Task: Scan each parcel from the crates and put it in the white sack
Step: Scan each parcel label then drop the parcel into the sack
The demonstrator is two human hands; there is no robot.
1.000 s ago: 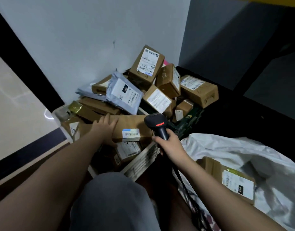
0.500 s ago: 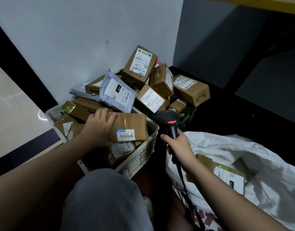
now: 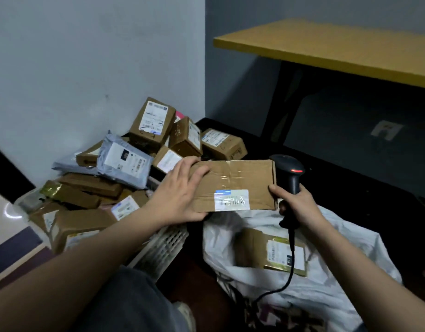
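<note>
Flat brown parcel [image 3: 233,185] lifted off the crate [image 3: 163,245] since 1 s ago, now above white sack [image 3: 326,291], long axis left-right, label facing up, left hand [image 3: 180,195] fingers gripping its left end, right hand [image 3: 295,204] wrapped round scanner [image 3: 289,173] at its right edge.

My left hand [image 3: 180,191] holds the box [image 3: 233,185] in the air above the sack [image 3: 338,293], its mouth open below with one parcel [image 3: 271,255] lying inside and bare cloth around it. My right hand [image 3: 300,204] and the scanner [image 3: 289,173] sit just beside the box's right edge, the cable [image 3: 288,267] hanging across the sack's opening. To the left the crate [image 3: 163,248] and its heap of parcels [image 3: 156,137] block the way. The tabletop [image 3: 338,46] overhangs far right.
</note>
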